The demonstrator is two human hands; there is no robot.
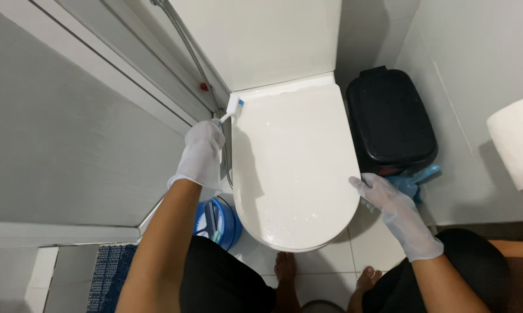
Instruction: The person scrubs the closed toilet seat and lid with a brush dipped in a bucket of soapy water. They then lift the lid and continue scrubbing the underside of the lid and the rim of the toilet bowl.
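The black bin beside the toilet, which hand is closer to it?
Right. The right hand rests at the toilet lid's edge just below the black bin; the left hand holds a small brush across the lid.

Bright even overhead light; wet glare on toilet lid [293, 168]; sharp focus.

Toothbrush [232, 108] handle mostly buried in gloved left hand [202, 152], only head + short neck visible. Blue bucket [229, 223] half hidden behind left forearm and toilet lid [293, 168]; contents too small to ID. Toilet roll [516, 142] cut by right edge. Blue object [415, 181] partly behind right hand [389, 203], shape unclear. Shower hose [183, 40] cut at top edge.
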